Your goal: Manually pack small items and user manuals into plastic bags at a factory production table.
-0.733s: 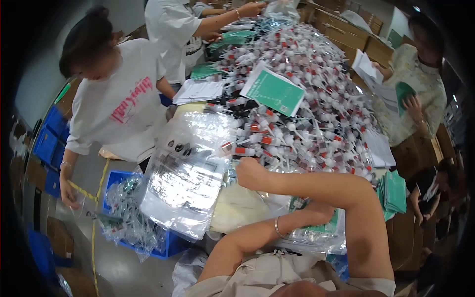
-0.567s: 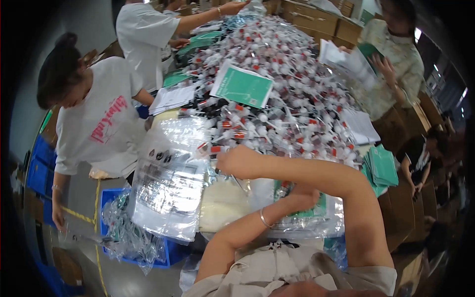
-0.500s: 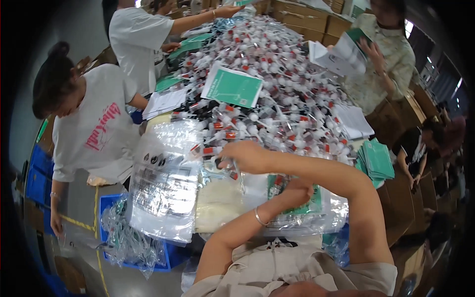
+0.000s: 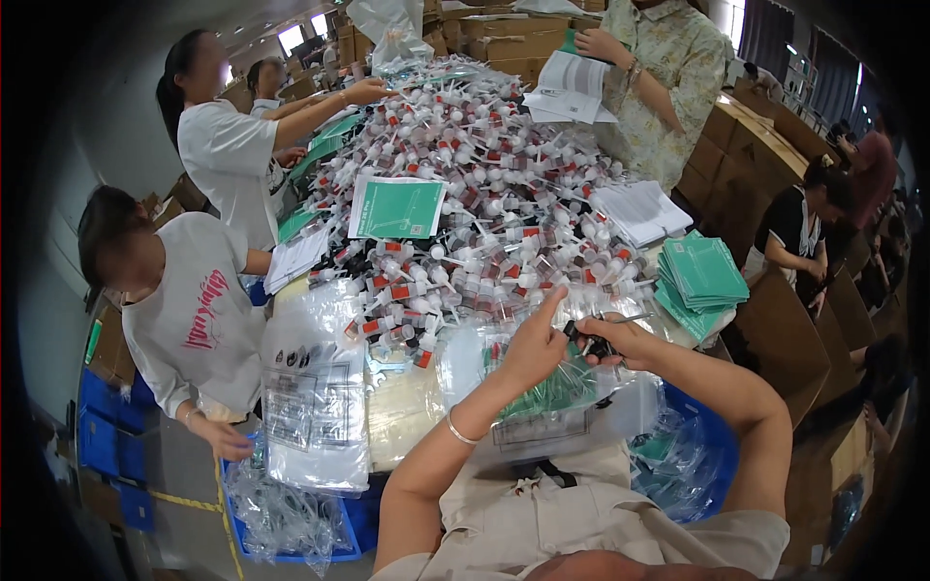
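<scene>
My right hand (image 4: 625,343) is closed round a cluster of small black parts (image 4: 593,339), and a thin metal rod sticks out past its fingers. Right beside it my left hand (image 4: 533,351), with a bracelet at the wrist, has one finger stretched upward while the others are curled in. What the left hand holds is hidden. Below both hands lies a clear plastic bag (image 4: 620,412) with a green printed sheet (image 4: 552,395) showing. Beyond them rises a large heap of small bottles (image 4: 484,160) with white nozzle caps, some with red parts.
A green booklet (image 4: 412,211) lies on the heap. Stacked green booklets (image 4: 702,276) and white leaflets (image 4: 641,213) sit at the right. Flat clear bags (image 4: 315,407) and metal wrenches (image 4: 389,368) lie left. Blue bins (image 4: 717,465) flank me; several co-workers stand round the table.
My right hand has drawn back from the heap's near left edge to the right, now holding black parts. My left hand has moved up and left beside it. The view has shifted.
</scene>
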`<state>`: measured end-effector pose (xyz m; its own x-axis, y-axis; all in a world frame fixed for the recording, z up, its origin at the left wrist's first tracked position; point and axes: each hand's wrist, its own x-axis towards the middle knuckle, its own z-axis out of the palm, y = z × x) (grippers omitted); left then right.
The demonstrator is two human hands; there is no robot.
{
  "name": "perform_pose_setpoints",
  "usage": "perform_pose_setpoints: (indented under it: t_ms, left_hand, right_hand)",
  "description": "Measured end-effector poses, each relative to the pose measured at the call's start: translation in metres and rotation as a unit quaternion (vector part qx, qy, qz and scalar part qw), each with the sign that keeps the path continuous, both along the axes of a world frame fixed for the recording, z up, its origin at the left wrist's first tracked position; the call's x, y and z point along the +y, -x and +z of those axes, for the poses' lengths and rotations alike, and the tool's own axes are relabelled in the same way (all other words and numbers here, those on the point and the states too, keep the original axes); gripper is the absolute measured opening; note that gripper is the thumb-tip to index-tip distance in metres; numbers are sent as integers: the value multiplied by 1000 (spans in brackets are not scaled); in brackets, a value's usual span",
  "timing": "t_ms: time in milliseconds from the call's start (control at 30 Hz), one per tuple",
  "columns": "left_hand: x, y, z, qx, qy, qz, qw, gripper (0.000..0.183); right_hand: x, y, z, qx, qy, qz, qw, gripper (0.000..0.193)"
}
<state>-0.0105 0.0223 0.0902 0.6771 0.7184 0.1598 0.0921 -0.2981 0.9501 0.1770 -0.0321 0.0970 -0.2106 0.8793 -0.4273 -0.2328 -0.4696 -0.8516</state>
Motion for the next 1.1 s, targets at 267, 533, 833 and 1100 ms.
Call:
perform_pose_setpoints:
  t_ms: [267, 533, 833, 1100]
  left_hand:
    - [-5, -2, 66, 9, -255, 14, 967, 68]
    - [13, 36, 96, 38, -198, 55, 978, 67]
    - [16, 62, 155, 4, -117, 20, 993, 65]
    - [-37, 17, 235, -81, -189, -137, 969, 52]
  right_hand:
    - [38, 12, -39, -254, -179, 175, 934, 30]
    - [10, 17, 125, -480, -386, 327, 716, 43]
    - [-11, 20, 154, -616, -668, 160, 386, 17]
    - [-37, 21, 202, -455, -760, -60, 460, 12]
